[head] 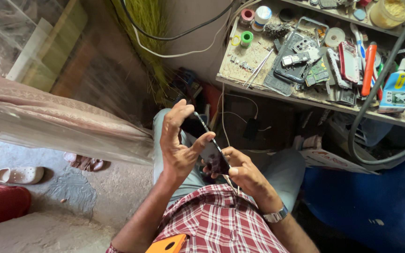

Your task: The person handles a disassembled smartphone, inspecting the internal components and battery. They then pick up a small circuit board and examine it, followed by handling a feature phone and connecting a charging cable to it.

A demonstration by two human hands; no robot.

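Both hands are up over the lap, and between them sits a slim black glass-fronted phone [209, 149], tilted on edge. The left hand [178, 143] has its fingers spread wide and upright behind the phone, thumb pressed onto the screen side — a loose, open-fingered hold. The right hand [238, 168] is curled around the phone's lower end, gripping it from below, with a silver metal wristwatch [276, 216] on that wrist. Below is a red-and-white checked shirt [214, 220].

Up on the dusty bench [277, 93] — well apart from the hands — a gutted phone frame [296, 56] lies near the front edge, a red-handled tool [369, 68] and a blue-and-white glue bottle [394, 89] toward the right end, and a green tape roll [246, 38] toward the left end.
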